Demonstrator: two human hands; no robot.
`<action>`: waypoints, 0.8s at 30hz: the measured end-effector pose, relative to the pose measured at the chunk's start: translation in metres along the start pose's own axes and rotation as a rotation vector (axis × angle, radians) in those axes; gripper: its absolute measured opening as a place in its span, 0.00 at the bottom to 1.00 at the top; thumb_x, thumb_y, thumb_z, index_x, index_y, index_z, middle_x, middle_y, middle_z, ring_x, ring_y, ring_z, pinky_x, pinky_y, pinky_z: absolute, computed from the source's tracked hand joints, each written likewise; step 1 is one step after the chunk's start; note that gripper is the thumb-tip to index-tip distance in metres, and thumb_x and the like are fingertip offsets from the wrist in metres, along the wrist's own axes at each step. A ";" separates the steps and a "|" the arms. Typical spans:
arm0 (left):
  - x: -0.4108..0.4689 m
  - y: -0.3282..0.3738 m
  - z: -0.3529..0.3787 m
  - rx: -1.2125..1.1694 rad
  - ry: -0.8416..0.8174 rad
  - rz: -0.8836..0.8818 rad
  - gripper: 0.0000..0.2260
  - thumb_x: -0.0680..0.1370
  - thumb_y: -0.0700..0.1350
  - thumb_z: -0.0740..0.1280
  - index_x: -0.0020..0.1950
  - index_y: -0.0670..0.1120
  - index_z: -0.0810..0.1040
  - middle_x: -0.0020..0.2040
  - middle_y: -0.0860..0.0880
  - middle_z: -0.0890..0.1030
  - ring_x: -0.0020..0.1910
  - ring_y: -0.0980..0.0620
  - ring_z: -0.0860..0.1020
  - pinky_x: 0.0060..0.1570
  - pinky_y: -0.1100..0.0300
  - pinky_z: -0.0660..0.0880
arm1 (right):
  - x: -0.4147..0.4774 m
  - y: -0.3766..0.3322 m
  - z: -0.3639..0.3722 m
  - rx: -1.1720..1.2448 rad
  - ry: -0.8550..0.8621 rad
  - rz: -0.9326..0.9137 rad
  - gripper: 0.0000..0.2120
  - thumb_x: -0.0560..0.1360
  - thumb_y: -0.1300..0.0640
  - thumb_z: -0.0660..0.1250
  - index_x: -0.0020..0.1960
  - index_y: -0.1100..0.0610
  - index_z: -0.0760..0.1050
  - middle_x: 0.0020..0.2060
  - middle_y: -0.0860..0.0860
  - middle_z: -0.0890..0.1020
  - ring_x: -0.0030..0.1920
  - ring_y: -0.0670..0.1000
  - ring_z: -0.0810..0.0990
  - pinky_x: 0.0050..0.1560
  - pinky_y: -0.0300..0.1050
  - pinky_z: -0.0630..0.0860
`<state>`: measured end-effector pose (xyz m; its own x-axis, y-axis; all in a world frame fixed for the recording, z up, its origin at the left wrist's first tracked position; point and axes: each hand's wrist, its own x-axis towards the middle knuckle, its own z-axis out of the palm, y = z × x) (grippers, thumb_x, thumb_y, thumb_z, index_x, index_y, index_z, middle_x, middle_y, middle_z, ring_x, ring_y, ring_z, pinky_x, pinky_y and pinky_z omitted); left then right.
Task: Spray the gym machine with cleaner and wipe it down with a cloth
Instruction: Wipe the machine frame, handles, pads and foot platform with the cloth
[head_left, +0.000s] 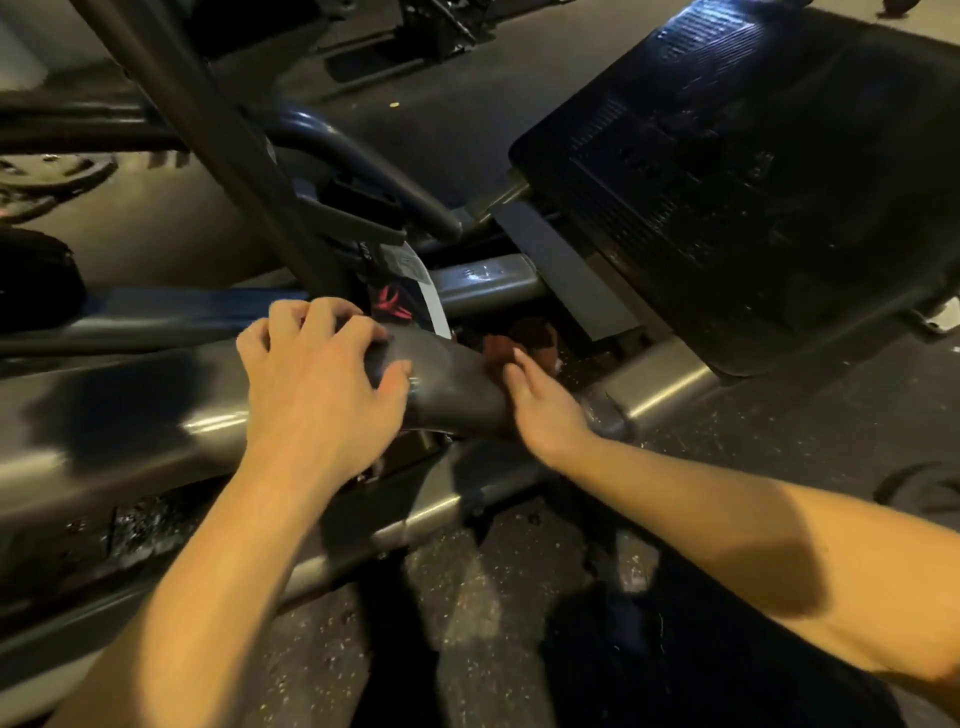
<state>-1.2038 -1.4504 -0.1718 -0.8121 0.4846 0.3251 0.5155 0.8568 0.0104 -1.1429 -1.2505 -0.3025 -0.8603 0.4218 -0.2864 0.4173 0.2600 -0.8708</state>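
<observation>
The gym machine's grey curved frame tube (447, 384) crosses the middle of the view, wet and shiny. My left hand (317, 384) lies over the tube's top with its fingers curled around it. My right hand (540, 405) reaches behind the tube's right end, thumb up, fingers mostly hidden. It holds a reddish-brown cloth (535, 335) against the frame in the dark gap there. No spray bottle is in view.
A large black ribbed footplate (753, 182) fills the upper right. Grey bars (488, 283) and an upright post (208, 130) cross behind the hands. A black pad (36, 280) sits at the left edge. Speckled rubber floor (493, 623) lies below.
</observation>
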 end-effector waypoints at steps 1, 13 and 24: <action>0.000 0.000 0.002 0.018 0.015 0.001 0.17 0.77 0.60 0.68 0.60 0.53 0.83 0.64 0.50 0.78 0.66 0.44 0.65 0.66 0.45 0.59 | 0.015 0.019 -0.008 -0.019 0.000 0.051 0.24 0.87 0.41 0.51 0.81 0.42 0.60 0.77 0.55 0.69 0.77 0.59 0.67 0.76 0.53 0.61; -0.001 0.036 0.016 0.127 0.102 -0.057 0.17 0.75 0.59 0.63 0.53 0.54 0.86 0.60 0.54 0.81 0.63 0.46 0.67 0.62 0.47 0.58 | 0.049 -0.022 -0.002 -0.010 -0.268 -0.356 0.23 0.84 0.42 0.54 0.78 0.39 0.66 0.74 0.49 0.74 0.73 0.55 0.72 0.75 0.55 0.66; -0.014 0.049 0.022 0.149 0.096 -0.047 0.12 0.78 0.55 0.66 0.56 0.54 0.84 0.63 0.54 0.78 0.65 0.46 0.66 0.63 0.49 0.57 | 0.069 0.033 -0.025 0.028 -0.243 -0.176 0.22 0.87 0.44 0.52 0.79 0.47 0.67 0.72 0.53 0.75 0.71 0.55 0.73 0.72 0.51 0.66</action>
<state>-1.1731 -1.4112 -0.1970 -0.8009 0.4306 0.4161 0.4258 0.8981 -0.1098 -1.1816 -1.1914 -0.3412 -0.9650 0.1511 -0.2146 0.2504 0.2851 -0.9252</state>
